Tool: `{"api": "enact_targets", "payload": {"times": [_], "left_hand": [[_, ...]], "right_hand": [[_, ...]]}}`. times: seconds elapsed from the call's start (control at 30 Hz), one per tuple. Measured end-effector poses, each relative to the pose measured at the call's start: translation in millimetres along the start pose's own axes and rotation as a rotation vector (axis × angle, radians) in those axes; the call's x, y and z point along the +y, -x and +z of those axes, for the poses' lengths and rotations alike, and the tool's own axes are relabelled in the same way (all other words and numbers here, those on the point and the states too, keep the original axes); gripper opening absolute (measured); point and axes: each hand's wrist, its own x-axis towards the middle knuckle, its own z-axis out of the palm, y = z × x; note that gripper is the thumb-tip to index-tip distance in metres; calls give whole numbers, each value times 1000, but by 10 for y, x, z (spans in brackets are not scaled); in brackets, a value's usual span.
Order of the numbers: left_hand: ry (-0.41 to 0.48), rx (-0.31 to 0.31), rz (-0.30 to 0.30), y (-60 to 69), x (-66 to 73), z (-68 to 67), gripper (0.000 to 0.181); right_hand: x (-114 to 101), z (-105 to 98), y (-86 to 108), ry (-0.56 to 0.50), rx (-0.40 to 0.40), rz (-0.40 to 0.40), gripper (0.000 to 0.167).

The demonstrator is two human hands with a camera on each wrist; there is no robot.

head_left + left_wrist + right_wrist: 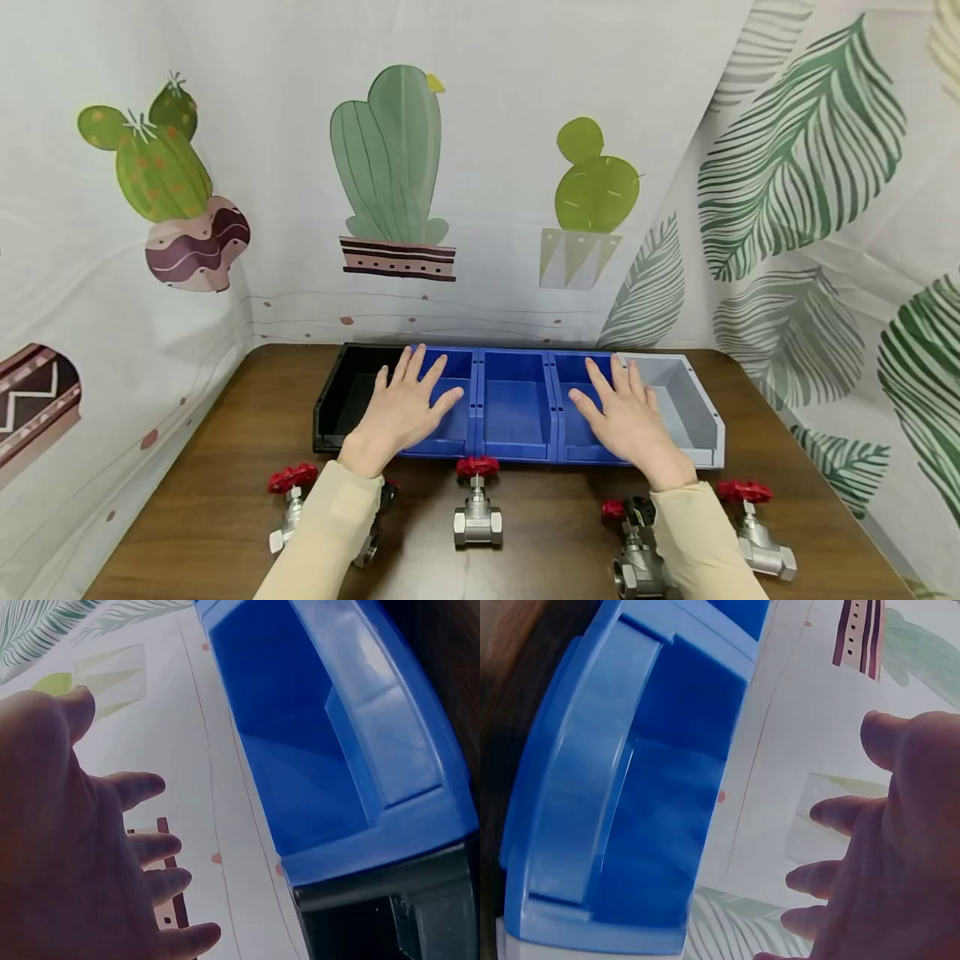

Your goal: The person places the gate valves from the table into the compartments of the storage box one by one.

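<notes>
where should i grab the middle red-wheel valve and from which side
Probably by the metal body of the middle valve, coming from the near side, with the grip across its two hex ends. Those ends stick out left and right and nothing stands in front of them, whereas the red handwheel sits on the side towards the blue bins.

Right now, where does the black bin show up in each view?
Head: the black bin is leftmost in the row, partly behind the left hand.
Left wrist: lower right, beside a blue bin, cut off by the frame.
Right wrist: not in it.
Shared landmark: the printed triangle pot, visible in all three.
</notes>
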Motion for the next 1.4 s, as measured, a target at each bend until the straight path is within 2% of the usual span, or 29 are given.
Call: {"api": "enact_targets", "payload": {"times": [0.23, 0.47, 0.7, 1.07, 1.2, 1.4], "left_hand": [[23, -12, -12, 23, -124, -22, 74], [-14, -16, -39, 54, -284, -8, 74], [-10, -13, -52, 87, -414, -5, 75], [11, -34, -76, 128, -675, -123, 78], [44, -32, -81, 144, -786, -160, 80], [80, -45, -105, 173, -993, -225, 81]], "right_hand": [[122, -79, 51, -3, -13, 6, 77], [288, -166, 120, 3, -24, 22, 77], [492, -253, 238, -18, -16, 28, 76], [844, -343, 392, -51, 28, 47, 70], [1009, -412, 469, -70, 1, 71, 71], [1238, -443, 584, -116, -84, 101, 75]]}}
